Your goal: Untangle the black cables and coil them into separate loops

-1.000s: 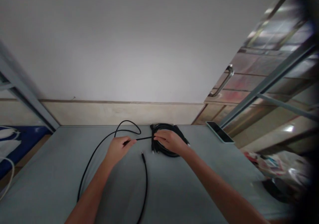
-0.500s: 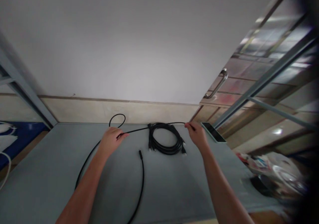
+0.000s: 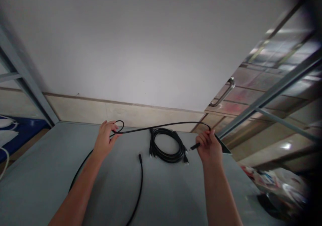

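A thin black cable (image 3: 161, 125) stretches between my two hands above the grey table. My left hand (image 3: 105, 138) pinches it, with a small loop rising beside the fingertips. At the other side my right hand (image 3: 209, 145) is closed round the cable, and its black plug (image 3: 194, 147) sticks out to the left of the fingers. Below the stretch lies a coiled bundle of black cables (image 3: 167, 145) with several plug ends. A loose cable end with a plug (image 3: 140, 158) rests on the table between my forearms.
A phone (image 3: 225, 149) lies behind my right hand, partly covered. A pale wall panel (image 3: 125, 51) stands behind the table (image 3: 171, 192). Grey metal posts (image 3: 37, 88) rise on both sides. Blurred bags and items (image 3: 281, 189) sit beyond the right edge.
My right hand has moved right and drawn the cable over the coil, and its plug now shows. My left hand has shifted slightly left; the loop beside it is smaller.
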The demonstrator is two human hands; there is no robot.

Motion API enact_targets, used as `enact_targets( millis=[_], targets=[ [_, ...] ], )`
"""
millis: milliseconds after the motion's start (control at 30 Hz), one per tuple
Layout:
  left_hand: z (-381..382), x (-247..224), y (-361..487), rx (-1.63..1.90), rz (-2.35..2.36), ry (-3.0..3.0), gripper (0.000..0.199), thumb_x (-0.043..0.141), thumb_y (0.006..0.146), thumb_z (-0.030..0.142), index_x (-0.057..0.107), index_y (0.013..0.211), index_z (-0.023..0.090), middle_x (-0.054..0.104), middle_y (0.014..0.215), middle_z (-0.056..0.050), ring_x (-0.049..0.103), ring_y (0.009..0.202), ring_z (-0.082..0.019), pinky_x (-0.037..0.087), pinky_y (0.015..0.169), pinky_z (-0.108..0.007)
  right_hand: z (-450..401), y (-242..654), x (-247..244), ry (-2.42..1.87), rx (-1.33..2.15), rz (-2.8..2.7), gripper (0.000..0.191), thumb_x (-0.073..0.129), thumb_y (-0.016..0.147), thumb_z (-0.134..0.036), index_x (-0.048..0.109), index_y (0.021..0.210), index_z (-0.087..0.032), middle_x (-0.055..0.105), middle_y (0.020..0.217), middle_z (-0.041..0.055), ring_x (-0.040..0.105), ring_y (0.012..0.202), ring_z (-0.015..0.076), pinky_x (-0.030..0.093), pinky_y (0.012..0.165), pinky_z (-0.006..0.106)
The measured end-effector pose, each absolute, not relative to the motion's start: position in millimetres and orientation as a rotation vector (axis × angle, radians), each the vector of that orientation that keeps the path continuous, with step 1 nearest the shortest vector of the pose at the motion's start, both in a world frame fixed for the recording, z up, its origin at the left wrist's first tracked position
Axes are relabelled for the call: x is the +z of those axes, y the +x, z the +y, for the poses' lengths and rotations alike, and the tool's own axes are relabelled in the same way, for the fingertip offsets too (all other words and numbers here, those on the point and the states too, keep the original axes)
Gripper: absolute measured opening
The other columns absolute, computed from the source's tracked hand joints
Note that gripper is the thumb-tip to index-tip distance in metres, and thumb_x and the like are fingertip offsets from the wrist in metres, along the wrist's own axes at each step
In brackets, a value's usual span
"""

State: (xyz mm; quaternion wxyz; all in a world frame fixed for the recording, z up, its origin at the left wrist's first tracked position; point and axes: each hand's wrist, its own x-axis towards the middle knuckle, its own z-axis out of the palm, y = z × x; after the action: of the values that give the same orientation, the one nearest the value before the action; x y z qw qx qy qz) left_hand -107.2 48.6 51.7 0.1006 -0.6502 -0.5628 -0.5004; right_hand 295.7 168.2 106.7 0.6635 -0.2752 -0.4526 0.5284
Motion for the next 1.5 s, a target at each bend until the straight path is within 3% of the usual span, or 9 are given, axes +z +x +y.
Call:
enact_targets(
  millis=[167, 333, 500, 733, 833, 1067, 1233, 1333, 1500],
  targets=[
    [51.3, 73.1, -92.7, -1.801, -1.808, -1.878, 0.035, 0.035, 0.097, 0.035, 0.054, 0.071, 0.020, 0.062, 0.070, -0.004, 0.065, 0.079, -0.019, 0.049, 0.076, -0.032, 154.0, 257.3, 88.2, -0.657, 1.385, -1.149, 0.028, 0.054, 0.091, -0.048, 0.057, 0.081, -0.022, 0.019, 0.061, -0.0063, 0.022, 0.047, 0.0104, 0.034, 0.041, 0.020],
    [79.4, 119.8, -64.9, -2.273, -1.895, -1.898, 0.046, 0.032, 0.097, 0.053, 0.044, 0.067, 0.021, 0.042, 0.049, 0.005, 0.061, 0.056, -0.016, 0.050, 0.061, -0.028, 144.6, 215.3, 54.4, -0.620, 1.447, -1.080, 0.027, 0.057, 0.090, -0.049, 0.061, 0.088, -0.023, 0.041, 0.064, -0.0032, 0.042, 0.056, 0.0115, 0.047, 0.059, 0.027],
    [112.9, 105.3, -26.1, -2.766, -2.056, -1.903, 0.052, 0.039, 0.087, 0.070, 0.049, 0.079, 0.020, 0.041, 0.049, 0.008, 0.055, 0.045, -0.014, 0.053, 0.052, -0.029, 136.5, 200.0, 32.9, -0.620, 1.400, -1.215, 0.029, 0.059, 0.089, -0.048, 0.066, 0.085, -0.019, 0.064, 0.081, 0.0054, 0.060, 0.081, 0.0186, 0.052, 0.073, 0.032],
    [102.6, 38.8, 17.3, -3.541, -1.990, -1.569, 0.049, 0.051, 0.083, 0.066, 0.050, 0.102, 0.021, 0.060, 0.067, 0.002, 0.061, 0.056, -0.016, 0.055, 0.058, -0.034, 132.1, 198.8, 27.2, -0.663, 1.231, -1.336, 0.026, 0.061, 0.088, -0.045, 0.069, 0.088, -0.020, 0.062, 0.086, 0.0042, 0.059, 0.082, 0.0182, 0.058, 0.075, 0.033],
    [83.6, 26.4, 24.2, -3.438, -2.185, -1.874, 0.050, 0.054, 0.082, 0.065, 0.054, 0.100, 0.019, 0.066, 0.073, -0.004, 0.066, 0.065, -0.020, 0.055, 0.065, -0.037, 127.2, 192.5, 26.5, -0.609, 1.268, -1.265, 0.026, 0.062, 0.088, -0.045, 0.068, 0.090, -0.020, 0.063, 0.088, 0.0042, 0.062, 0.087, 0.0194, 0.058, 0.085, 0.039],
    [57.0, 22.8, 22.6, -2.059, -2.536, -2.803, 0.055, 0.049, 0.085, 0.065, 0.065, 0.068, 0.016, 0.066, 0.062, -0.005, 0.062, 0.059, -0.018, 0.047, 0.059, -0.028, 124.7, 182.3, 18.1, -0.576, 1.418, -1.037, 0.026, 0.062, 0.088, -0.045, 0.065, 0.089, -0.019, 0.065, 0.082, 0.0032, 0.068, 0.078, 0.0189, 0.060, 0.071, 0.034],
    [58.5, 21.2, 16.5, -2.630, -2.738, -2.506, 0.066, 0.036, 0.083, 0.076, 0.055, 0.059, 0.017, 0.037, 0.037, 0.005, 0.033, 0.030, -0.008, 0.034, 0.040, -0.024, 128.9, 182.5, 15.2, -0.613, 1.467, -0.949, 0.029, 0.068, 0.084, -0.044, 0.063, 0.075, -0.017, 0.062, 0.074, 0.0018, 0.070, 0.074, 0.0198, 0.059, 0.063, 0.031],
    [56.5, 21.7, 13.6, -2.971, -2.685, -2.354, 0.064, 0.043, 0.080, 0.077, 0.051, 0.059, 0.017, 0.023, 0.038, 0.011, 0.017, 0.031, -0.004, 0.020, 0.036, -0.019, 125.3, 181.8, 18.5, -0.580, 1.549, -1.002, 0.035, 0.063, 0.087, -0.047, 0.064, 0.069, -0.016, 0.062, 0.073, 0.0033, 0.071, 0.085, 0.0244, 0.059, 0.075, 0.038],
    [51.9, 17.9, 24.9, -2.743, -2.631, -2.453, 0.066, 0.044, 0.080, 0.076, 0.055, 0.061, 0.015, 0.033, 0.042, 0.007, 0.026, 0.035, -0.004, 0.020, 0.038, -0.019, 103.7, 175.7, 24.9, -0.434, 1.579, -1.273, 0.033, 0.055, 0.092, -0.046, 0.074, 0.084, -0.020, 0.070, 0.100, 0.0097, 0.057, 0.120, 0.0274, 0.043, 0.104, 0.045]
  ],
)
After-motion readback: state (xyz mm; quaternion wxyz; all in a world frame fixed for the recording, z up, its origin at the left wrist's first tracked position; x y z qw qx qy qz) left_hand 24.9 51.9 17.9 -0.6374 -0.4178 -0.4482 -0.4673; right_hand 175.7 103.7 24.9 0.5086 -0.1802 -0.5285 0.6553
